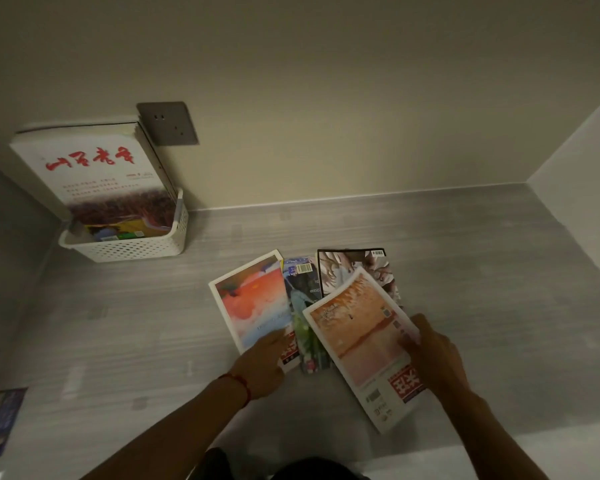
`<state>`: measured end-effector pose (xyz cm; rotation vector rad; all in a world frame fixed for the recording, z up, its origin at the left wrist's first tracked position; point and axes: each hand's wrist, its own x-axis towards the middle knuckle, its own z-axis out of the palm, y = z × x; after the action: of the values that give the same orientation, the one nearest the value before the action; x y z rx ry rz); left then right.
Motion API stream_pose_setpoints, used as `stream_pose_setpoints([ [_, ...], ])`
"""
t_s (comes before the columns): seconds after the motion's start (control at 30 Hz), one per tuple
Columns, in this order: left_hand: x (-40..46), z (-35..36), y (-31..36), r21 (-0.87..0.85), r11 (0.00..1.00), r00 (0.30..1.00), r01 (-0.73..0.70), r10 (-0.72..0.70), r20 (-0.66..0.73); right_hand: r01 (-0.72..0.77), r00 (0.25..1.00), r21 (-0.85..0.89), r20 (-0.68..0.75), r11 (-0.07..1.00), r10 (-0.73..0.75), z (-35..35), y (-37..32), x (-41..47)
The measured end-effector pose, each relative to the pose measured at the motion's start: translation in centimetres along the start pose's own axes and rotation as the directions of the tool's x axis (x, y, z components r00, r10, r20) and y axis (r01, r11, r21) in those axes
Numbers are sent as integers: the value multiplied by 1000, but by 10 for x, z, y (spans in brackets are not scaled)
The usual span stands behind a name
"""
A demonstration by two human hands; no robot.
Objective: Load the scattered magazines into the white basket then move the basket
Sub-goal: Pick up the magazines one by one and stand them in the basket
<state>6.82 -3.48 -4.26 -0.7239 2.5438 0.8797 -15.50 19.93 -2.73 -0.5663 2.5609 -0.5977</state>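
Note:
The white perforated basket (132, 249) stands at the back left by the wall, holding upright magazines; the front one (94, 174) has a white cover with red script. Several magazines lie fanned out on the grey floor in front of me. My right hand (430, 355) grips the right edge of an orange-cover magazine (364, 341), which is tilted above the others. My left hand (264, 362), with a red string at the wrist, rests on the lower edge of a red-and-blue cover magazine (253, 299). Between them lie a dark green one (305, 299) and a black-bordered one (354, 268).
A grey wall socket (168, 123) sits behind the basket. A blue leaflet (0, 417) lies on the floor at the far left. White walls close the space at the back and at the right (575, 174). Grey floor (499, 271) stretches to the right of the magazines.

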Motion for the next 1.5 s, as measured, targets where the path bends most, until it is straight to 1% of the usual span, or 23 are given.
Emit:
stream_pose_setpoints([
  [0.03,-1,-8,5,-71,997,997,2,-7,-72,86,996,-47,23,995,-85,-12,-7,0],
  [0.07,-2,-18,11,-102,994,975,-36,13,-220,165,986,-110,52,980,-160,-25,-18,0],
  [0.13,-2,-40,27,-13,984,830,-177,142,-540,317,948,-233,108,920,-299,-49,-49,2],
  [0.17,-2,-52,36,47,969,746,-242,217,-630,396,918,-280,134,875,-373,-57,-67,3],
  [0.2,-3,-64,44,106,955,711,-276,278,-646,475,880,-315,166,822,-445,-63,-86,4],
  [0.23,-5,-75,49,184,941,721,-284,336,-605,554,832,-342,203,759,-516,-65,-105,3],
  [0.33,-13,-92,44,377,880,803,-288,437,-406,732,661,-429,264,528,-702,-56,-163,-3],
  [0.4,-23,-98,24,257,922,852,-289,370,-370,755,581,-473,160,455,-798,-44,-190,-6],
  [0.47,-31,-105,-4,76,969,869,-235,245,-429,738,540,-424,-95,525,-837,-31,-204,-4],
  [0.5,-36,-111,-21,-21,983,877,-182,152,-456,717,560,-328,-254,615,-788,-23,-208,-3],
  [0.57,-45,-122,-52,-338,935,900,-108,-53,-434,589,725,-32,-422,808,-545,-3,-216,0],
  [0.6,-50,-127,-66,-508,855,910,-100,-128,-395,459,845,131,-369,879,-386,7,-222,0],
  [0.63,-55,-131,-78,-626,774,914,-97,-179,-364,311,939,272,-232,911,-252,18,-230,0],
  [0.67,-61,-136,-88,-693,714,913,-95,-214,-346,190,982,395,-60,899,-181,29,-238,-3],
  [0.73,-72,-144,-109,-773,627,910,-94,-261,-322,34,960,557,213,830,-183,53,-254,-9],
  [0.8,-81,-153,-129,-842,528,915,-110,-277,-293,1,917,601,318,799,-241,76,-270,-14],
  [0.9,-93,-171,-159,-879,456,915,-140,-279,-290,219,921,455,195,863,-337,98,-304,-13],
  [0.97,-96,-187,-180,-843,510,882,-173,-300,-363,381,900,306,94,873,-425,104,-335,-8],
  [1.1,-87,-234,-225,-754,613,716,-237,-414,-562,577,812,225,-62,785,-580,108,-408,5],
  [1.2,-80,-280,-250,-665,682,587,-305,-415,-695,689,721,119,-204,715,-662,107,-461,20],
  [1.27,-76,-308,-263,-613,716,527,-335,-397,-751,719,678,77,-291,690,-675,105,-491,34],
  [1.33,-69,-329,-272,-613,707,503,-353,-409,-761,710,675,52,-337,702,-657,106,-515,49],
  [1.5,-43,-343,-280,-680,638,520,-361,-467,-715,622,761,70,-292,780,-580,124,-534,74],
])
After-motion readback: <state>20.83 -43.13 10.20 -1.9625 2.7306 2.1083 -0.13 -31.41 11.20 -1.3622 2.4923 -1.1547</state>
